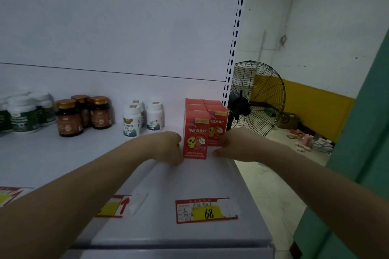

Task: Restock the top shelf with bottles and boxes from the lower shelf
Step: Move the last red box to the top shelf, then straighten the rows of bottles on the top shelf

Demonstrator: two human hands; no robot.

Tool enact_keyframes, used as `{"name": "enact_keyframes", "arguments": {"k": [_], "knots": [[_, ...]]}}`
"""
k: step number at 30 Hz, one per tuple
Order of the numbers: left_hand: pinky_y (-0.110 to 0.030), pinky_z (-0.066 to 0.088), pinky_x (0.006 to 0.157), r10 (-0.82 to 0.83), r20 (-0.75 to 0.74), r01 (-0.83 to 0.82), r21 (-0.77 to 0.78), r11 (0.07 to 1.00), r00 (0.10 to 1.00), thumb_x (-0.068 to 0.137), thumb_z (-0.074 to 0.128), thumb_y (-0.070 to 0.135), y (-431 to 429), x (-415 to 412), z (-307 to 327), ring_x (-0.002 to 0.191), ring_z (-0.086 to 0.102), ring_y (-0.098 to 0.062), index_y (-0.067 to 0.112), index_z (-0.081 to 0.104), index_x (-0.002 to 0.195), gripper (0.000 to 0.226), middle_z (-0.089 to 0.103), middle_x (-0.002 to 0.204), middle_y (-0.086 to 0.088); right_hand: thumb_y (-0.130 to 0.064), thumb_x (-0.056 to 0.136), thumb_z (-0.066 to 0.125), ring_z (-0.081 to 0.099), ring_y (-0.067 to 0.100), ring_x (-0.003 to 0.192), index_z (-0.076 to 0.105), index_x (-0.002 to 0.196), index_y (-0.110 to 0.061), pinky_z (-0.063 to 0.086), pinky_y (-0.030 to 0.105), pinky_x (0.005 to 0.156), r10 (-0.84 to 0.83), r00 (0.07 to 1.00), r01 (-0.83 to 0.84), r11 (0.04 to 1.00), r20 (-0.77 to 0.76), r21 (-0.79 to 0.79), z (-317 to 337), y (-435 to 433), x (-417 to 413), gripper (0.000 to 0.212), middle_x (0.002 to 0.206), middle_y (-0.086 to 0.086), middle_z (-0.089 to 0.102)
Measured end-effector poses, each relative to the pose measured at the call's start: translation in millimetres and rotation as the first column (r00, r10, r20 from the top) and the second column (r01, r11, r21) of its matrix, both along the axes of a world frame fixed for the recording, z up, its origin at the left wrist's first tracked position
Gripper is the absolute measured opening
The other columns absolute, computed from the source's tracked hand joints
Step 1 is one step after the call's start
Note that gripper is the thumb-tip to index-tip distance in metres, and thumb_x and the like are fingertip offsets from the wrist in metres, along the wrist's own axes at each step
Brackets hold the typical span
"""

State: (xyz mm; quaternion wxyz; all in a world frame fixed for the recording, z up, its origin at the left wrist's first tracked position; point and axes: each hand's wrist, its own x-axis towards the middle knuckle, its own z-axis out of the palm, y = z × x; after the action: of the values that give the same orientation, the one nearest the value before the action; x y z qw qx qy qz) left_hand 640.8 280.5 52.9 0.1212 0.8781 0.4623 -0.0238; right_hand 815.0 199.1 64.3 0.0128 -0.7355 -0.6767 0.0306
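The front red box (195,139) is standing upright near the right end of the top shelf (63,160), between the two hands, with more red boxes (214,111) crowding just behind it. Blur is hiding the fingertips. The left hand (168,147) is curling against the box's left side, and the right hand (233,145) is touching its lower right edge. Whether either is actually gripping, I cannot tell.

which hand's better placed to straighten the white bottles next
Left. The left hand sits just left of the front red box, nearest the white bottles; the right hand is on the box's far side.
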Motion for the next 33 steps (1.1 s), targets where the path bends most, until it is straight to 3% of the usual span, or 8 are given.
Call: {"name": "enact_keyframes", "arguments": {"k": [5, 9, 15, 19, 24, 26, 29, 33], "knots": [[-0.028, 0.045, 0.09, -0.037, 0.085, 0.036, 0.016, 0.999, 0.996, 0.094, 0.044, 0.021, -17.4, 6.9, -1.8, 0.109, 0.059, -0.025, 0.006, 0.059, 0.119, 0.033, 0.061, 0.122, -0.012, -0.033, 0.095, 0.048, 0.061, 0.019, 0.105, 0.063, 0.117, -0.015, 0.05, 0.027, 0.087, 0.042, 0.99, -0.027, 0.993, -0.131, 0.111, -16.2, -4.2, -26.1, 0.032, 0.115, 0.004, 0.065], [-0.028, 0.042, 0.096, -0.044, 0.105, 0.039, 0.045, 0.998, 0.994, 0.099, 0.04, 0.02, -22.1, 6.5, -0.4, 0.117, 0.055, -0.026, 0.004, 0.056, 0.121, 0.033, 0.057, 0.129, -0.014, -0.033, 0.095, 0.047, 0.059, 0.017, 0.094, 0.062, 0.113, -0.015, 0.044, 0.024, 0.074, -0.006, 0.985, 0.032, 0.989, -0.175, 0.144, -15.8, -6.2, -31.9, 0.029, 0.112, 0.005, 0.064], [-0.029, 0.043, 0.094, 0.055, 0.099, -0.062, 0.067, 0.996, 0.994, 0.095, 0.05, 0.031, -25.4, -21.4, 8.2, 0.118, 0.054, -0.024, 0.004, 0.051, 0.129, 0.044, 0.054, 0.132, -0.012, -0.034, 0.096, 0.046, 0.056, 0.017, 0.096, 0.057, 0.117, -0.011, 0.047, 0.026, 0.079, -0.088, 0.995, 0.091, 0.995, 0.057, -0.05, 2.6, -21.0, -52.2, 0.033, 0.111, 0.006, 0.061], [-0.025, 0.039, 0.08, 0.174, 0.053, -0.177, 0.068, 0.982, 0.983, 0.093, 0.054, 0.032, -21.1, -67.2, 19.5, 0.109, 0.054, -0.024, 0.002, 0.053, 0.124, 0.044, 0.056, 0.122, -0.012, -0.039, 0.096, 0.046, 0.051, 0.018, 0.086, 0.059, 0.114, -0.004, 0.04, 0.019, 0.066, 0.055, 0.993, -0.039, 0.99, 0.108, -0.139, 24.6, -30.5, -101.0, 0.041, 0.077, -0.001, 0.048], [-0.027, 0.042, 0.077, 0.295, 0.065, -0.3, 0.112, 0.947, 0.953, 0.091, 0.057, 0.028, -5.9, -107.5, 25.5, 0.096, 0.055, -0.023, 0.001, 0.053, 0.122, 0.042, 0.059, 0.116, -0.012, -0.023, 0.098, 0.045, 0.057, 0.024, 0.107, 0.05, 0.126, -0.004, 0.042, 0.024, 0.079, 0.102, 0.993, -0.103, 0.995, -0.056, -0.016, 28.1, 18.9, -150.5, 0.034, 0.124, 0.013, 0.056], [-0.028, 0.046, 0.078, 0.306, 0.101, -0.317, 0.109, 0.942, 0.947, 0.089, 0.061, 0.028, 7.3, -114.6, 20.4, 0.096, 0.056, -0.022, 0.002, 0.047, 0.128, 0.048, 0.059, 0.116, -0.012, -0.017, 0.096, 0.047, 0.055, 0.023, 0.099, 0.047, 0.126, -0.002, 0.042, 0.026, 0.076, 0.031, 0.99, -0.028, 0.999, -0.139, 0.024, 18.6, 47.7, -157.0, 0.033, 0.125, 0.015, 0.055], [-0.027, 0.044, 0.079, 0.275, 0.215, -0.298, 0.083, 0.951, 0.937, 0.086, 0.065, 0.026, 32.2, -113.8, 8.2, 0.099, 0.056, -0.023, 0.001, 0.024, 0.141, 0.073, 0.055, 0.126, -0.015, -0.013, 0.093, 0.05, 0.056, 0.03, 0.109, 0.04, 0.129, -0.005, 0.045, 0.032, 0.083, -0.106, 0.953, 0.139, 0.985, -0.285, 0.098, -0.8, 85.4, -157.6, 0.039, 0.126, 0.017, 0.053], [-0.032, 0.042, 0.099, 0.24, 0.308, -0.243, -0.029, 0.97, 0.921, 0.087, 0.064, 0.026, 67.7, -102.8, -0.1, 0.127, 0.047, -0.029, 0.001, -0.005, 0.149, 0.096, 0.039, 0.145, -0.02, -0.011, 0.089, 0.05, 0.058, 0.032, 0.109, 0.044, 0.125, -0.006, 0.047, 0.034, 0.089, -0.206, 0.891, 0.298, 0.938, -0.403, 0.179, -25.7, 131.4, -146.9, 0.037, 0.118, 0.014, 0.058]]}}
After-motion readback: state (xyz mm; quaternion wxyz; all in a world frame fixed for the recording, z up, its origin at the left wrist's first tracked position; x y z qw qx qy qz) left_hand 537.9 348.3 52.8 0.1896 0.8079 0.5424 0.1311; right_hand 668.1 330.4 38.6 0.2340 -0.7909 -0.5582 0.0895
